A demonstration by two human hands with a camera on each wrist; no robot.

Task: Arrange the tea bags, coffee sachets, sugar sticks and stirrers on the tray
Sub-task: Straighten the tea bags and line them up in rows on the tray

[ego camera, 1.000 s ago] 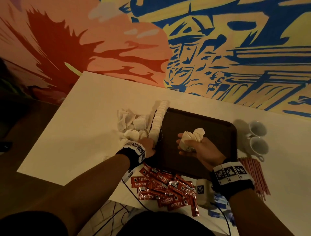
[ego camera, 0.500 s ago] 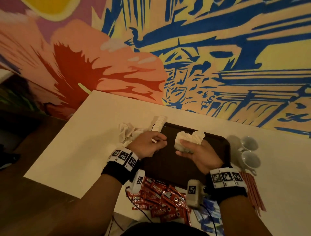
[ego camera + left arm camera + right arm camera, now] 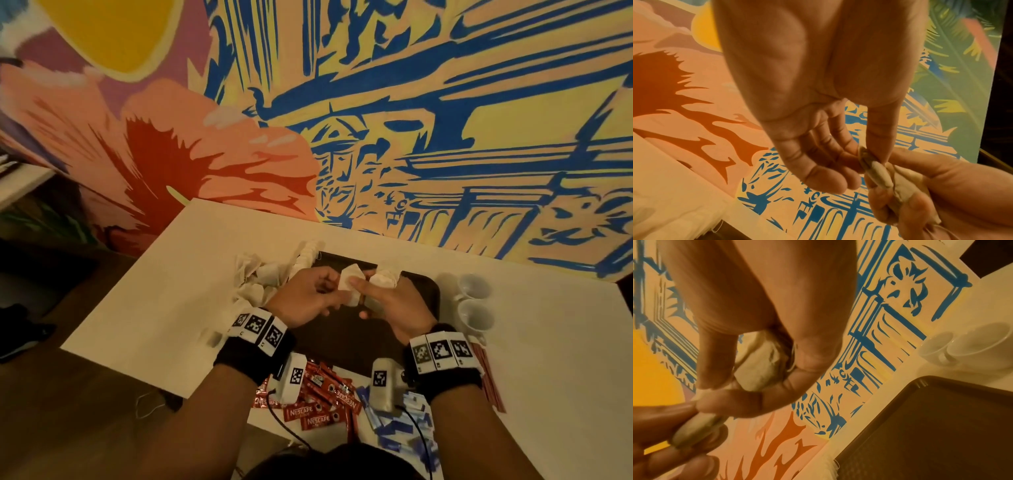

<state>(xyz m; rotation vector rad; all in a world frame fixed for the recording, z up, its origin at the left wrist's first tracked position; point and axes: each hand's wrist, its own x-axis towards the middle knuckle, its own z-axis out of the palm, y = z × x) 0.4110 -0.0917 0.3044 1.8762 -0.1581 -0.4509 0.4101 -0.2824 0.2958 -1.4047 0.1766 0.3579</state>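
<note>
Both hands are raised above the dark brown tray (image 3: pixel 424 294) (image 3: pixel 941 426). My right hand (image 3: pixel 387 301) (image 3: pixel 764 373) grips a bunch of white tea bags (image 3: pixel 383 279) (image 3: pixel 758 369). My left hand (image 3: pixel 318 294) (image 3: pixel 865 159) pinches one tea bag (image 3: pixel 349 279) (image 3: pixel 877 172) between thumb and fingers, right beside the bunch. A row of tea bags (image 3: pixel 306 255) lines the tray's left edge, with a loose heap of tea bags (image 3: pixel 255 279) beside it. Red coffee sachets (image 3: pixel 322 401), blue sugar sticks (image 3: pixel 404 425) and red stirrers (image 3: pixel 486 377) lie on the table near me.
Two white cups (image 3: pixel 474 301) (image 3: pixel 966 347) stand to the right of the tray on the white table (image 3: pixel 164 291). A painted wall (image 3: pixel 376 120) rises directly behind the table. The table's left edge drops to a dark floor (image 3: pixel 51 274).
My left hand has left the row at the tray's edge, risen to meet the right hand and taken one tea bag from the bunch. The head view tilted upward.
</note>
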